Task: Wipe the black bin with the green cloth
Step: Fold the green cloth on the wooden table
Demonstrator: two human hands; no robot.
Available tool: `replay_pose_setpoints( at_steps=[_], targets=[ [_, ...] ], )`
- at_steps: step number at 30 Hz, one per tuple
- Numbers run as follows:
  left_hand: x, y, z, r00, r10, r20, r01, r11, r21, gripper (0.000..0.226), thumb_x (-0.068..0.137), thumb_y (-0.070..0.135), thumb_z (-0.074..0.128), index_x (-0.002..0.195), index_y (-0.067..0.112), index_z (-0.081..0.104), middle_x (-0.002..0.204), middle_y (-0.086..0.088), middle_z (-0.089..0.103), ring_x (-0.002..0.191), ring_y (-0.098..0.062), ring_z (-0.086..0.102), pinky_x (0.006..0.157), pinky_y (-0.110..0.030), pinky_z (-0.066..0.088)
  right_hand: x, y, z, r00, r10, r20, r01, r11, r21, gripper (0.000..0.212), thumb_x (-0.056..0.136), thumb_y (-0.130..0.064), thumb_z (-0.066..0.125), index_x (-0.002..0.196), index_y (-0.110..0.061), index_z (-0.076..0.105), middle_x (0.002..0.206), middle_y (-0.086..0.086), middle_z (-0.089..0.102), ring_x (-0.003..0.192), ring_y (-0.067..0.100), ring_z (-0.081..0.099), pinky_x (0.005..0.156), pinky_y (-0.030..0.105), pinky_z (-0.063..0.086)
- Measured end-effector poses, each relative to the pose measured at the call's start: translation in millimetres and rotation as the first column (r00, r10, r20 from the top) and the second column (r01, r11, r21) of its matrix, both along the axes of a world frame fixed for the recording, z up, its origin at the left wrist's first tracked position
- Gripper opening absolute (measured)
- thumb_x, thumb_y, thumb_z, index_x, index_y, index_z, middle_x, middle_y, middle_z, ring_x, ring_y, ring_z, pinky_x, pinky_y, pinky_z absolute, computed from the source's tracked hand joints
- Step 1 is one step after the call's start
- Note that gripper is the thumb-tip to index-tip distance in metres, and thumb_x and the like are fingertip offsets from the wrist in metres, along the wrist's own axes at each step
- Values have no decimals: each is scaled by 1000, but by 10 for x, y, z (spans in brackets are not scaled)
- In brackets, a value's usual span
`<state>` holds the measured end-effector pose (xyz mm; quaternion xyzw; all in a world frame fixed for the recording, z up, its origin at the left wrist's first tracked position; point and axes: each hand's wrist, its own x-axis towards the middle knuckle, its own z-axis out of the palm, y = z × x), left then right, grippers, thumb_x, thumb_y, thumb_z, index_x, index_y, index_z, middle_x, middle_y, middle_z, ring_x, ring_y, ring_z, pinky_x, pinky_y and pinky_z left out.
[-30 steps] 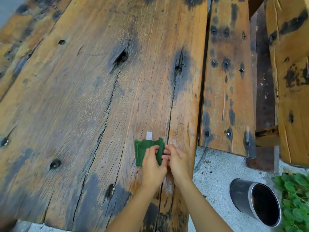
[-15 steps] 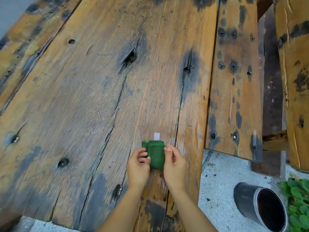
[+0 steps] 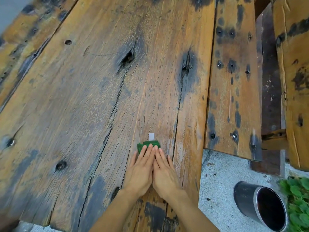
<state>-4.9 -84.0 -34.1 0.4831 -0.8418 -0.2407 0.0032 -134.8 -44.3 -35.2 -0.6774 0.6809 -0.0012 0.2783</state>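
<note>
Hands flat, side by side: left hand (image 3: 140,171) and right hand (image 3: 164,173) pressing folded green cloth (image 3: 148,144) onto wooden table (image 3: 83,106), grip released, nothing clasped. Black bin (image 3: 260,206) on ground at 4 o'clock, well apart, untouched. Risk: fold springing loose on pickup.

The single head camera is looking steeply down and forward over the wooden table (image 3: 83,114), sitting close above both flat hands. Its wide angle is also taking in the black bin (image 3: 260,208), well right of them.

Green cloth (image 3: 148,144) with white tag (image 3: 151,137); black bin (image 3: 260,207); brown, black-blotched table (image 3: 83,106).
</note>
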Motion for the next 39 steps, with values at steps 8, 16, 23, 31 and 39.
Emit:
replay_pose_setpoints(
  at_steps=[8, 16, 23, 31, 39],
  targets=[
    [176, -71, -129, 998, 37, -41, -31, 990, 136, 57, 111, 40, 26, 163, 24, 6, 172, 6, -8, 159, -13, -3, 130, -37, 10, -75, -87, 13, 903, -235, 360, 270, 962, -50, 55, 109, -21, 40, 162, -24, 25, 170, -4, 19, 157, 13, 16, 127, 29, 12],
    [137, 2, 22, 788, 539, -297, -401, 816, 417, 48, 99, -1, 57, 144, 16, 61, 156, -5, 49, 144, -21, 44, 120, -32, 32, 123, -312, 192, 262, -843, 470, 663, 512, 546, 49, 89, -26, 80, 130, -23, 55, 101, 4, 72, 95, 19, 72, 88, 36, 61],
    [248, -30, 202, 455, 854, -252, -369, 439, 820, 29, 96, 3, 68, 115, 25, 73, 124, -9, 72, 116, -28, 68, 104, -54, 54, 278, -193, 393, -82, -872, 482, 586, 349, 731, 21, 97, -15, 69, 116, -9, 73, 108, 10, 78, 103, 27, 74, 97, 49, 58],
    [-159, 31, 709, 608, 776, -165, 51, 169, 984, 53, 83, 24, 87, 130, 11, 66, 121, -14, 77, 113, -30, 74, 94, -46, 61, -127, 503, 937, -563, -532, 633, 565, 311, 764, 28, 97, 1, 58, 123, -3, 67, 120, 18, 75, 111, 29, 73, 93, 43, 58],
    [-1093, 739, 1295, 751, 563, -346, 206, 298, 932, 52, 74, -14, 82, 122, -2, 65, 107, -19, 79, 95, -33, 76, 81, -43, 64, -701, 1790, 1473, -568, -412, 713, 726, 159, 670, 48, 78, -27, 85, 122, -12, 72, 121, 14, 76, 110, 27, 74, 94, 43, 58]
  ],
)
